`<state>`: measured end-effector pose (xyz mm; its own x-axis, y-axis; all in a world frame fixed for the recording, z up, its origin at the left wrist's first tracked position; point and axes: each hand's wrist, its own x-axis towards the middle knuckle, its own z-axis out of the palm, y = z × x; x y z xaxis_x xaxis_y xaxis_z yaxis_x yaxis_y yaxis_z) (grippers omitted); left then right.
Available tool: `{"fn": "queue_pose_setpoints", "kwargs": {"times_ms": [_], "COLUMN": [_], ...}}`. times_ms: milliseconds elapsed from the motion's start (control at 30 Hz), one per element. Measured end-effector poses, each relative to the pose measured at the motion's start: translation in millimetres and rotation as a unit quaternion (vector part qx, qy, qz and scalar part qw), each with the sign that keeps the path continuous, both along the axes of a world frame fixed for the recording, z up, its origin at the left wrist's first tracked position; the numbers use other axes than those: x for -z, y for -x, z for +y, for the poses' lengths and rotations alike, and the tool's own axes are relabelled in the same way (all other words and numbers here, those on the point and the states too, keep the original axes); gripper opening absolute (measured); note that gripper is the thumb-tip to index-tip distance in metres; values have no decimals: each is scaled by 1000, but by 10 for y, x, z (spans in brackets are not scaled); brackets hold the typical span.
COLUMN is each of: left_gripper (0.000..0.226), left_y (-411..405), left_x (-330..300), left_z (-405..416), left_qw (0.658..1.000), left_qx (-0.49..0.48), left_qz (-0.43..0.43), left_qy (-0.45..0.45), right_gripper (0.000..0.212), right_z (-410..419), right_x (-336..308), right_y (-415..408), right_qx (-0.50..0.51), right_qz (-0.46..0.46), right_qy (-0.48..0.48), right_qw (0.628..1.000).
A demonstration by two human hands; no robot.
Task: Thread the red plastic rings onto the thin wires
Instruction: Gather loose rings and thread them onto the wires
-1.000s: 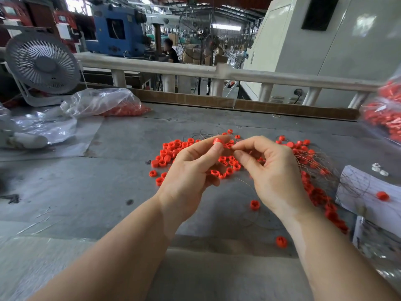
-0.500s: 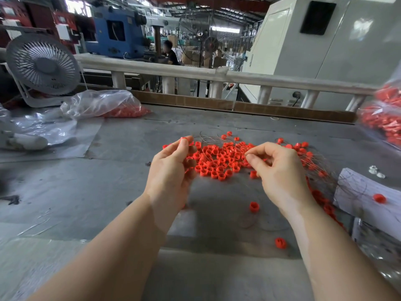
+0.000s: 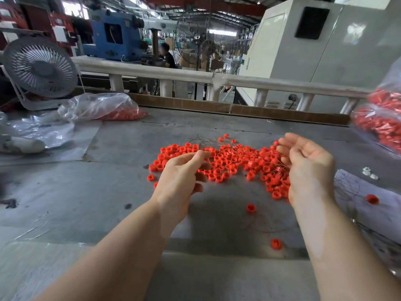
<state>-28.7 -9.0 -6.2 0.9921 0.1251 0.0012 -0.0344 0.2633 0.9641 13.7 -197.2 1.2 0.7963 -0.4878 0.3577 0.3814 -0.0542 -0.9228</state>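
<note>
Both hands apart since 0.5 s ago — left hand (image 3: 181, 177), right hand (image 3: 308, 168), each grip wide over red rings (image 3: 230, 159).

Both hands hover over a spread of red rings (image 3: 230, 159) in the middle of the frame, on a grey table (image 3: 65, 192). The left hand (image 3: 182, 177) sits at centre, fingers loosely curled, thumb reaching toward the pile. The right hand (image 3: 308, 168), right of centre, is turned palm-up with relaxed fingers; whether it holds anything is unclear. Thin wires (image 3: 208, 139) tangle at the pile's far edge. Stray rings lie nearer the bottom. A fan (image 3: 41, 67) stands upper left, a clear bag (image 3: 97, 106) beside it, and another bag of red parts (image 3: 382, 120) at the right edge.
</note>
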Motion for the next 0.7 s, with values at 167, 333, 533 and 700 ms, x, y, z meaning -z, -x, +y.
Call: {"fn": "queue_pose_setpoints", "kwargs": {"times_ms": [167,333,533,700], "left_gripper": [20,19,17,14], "left_y": [-7,-27,-34,-38], "left_x": [6,6,10,9], "left_z": [11,17,34,27], "left_qw": [1000,999,997,997], "left_qx": [-4,-25,-44,-47], "left_qz": [-13,-34,-48,-50], "left_qy": [-2,-14,-33,-45], "right_gripper": [37,37,41,37], "right_z": [-79,-117,-115,-100], "right_x": [52,48,4,42], "right_y": [-59,-51,-9,1], "right_qx": [76,115,139,143], "right_qz": [10,-7,-41,41], "right_qy": [74,103,151,239], "right_qw": [994,988,978,960]}}
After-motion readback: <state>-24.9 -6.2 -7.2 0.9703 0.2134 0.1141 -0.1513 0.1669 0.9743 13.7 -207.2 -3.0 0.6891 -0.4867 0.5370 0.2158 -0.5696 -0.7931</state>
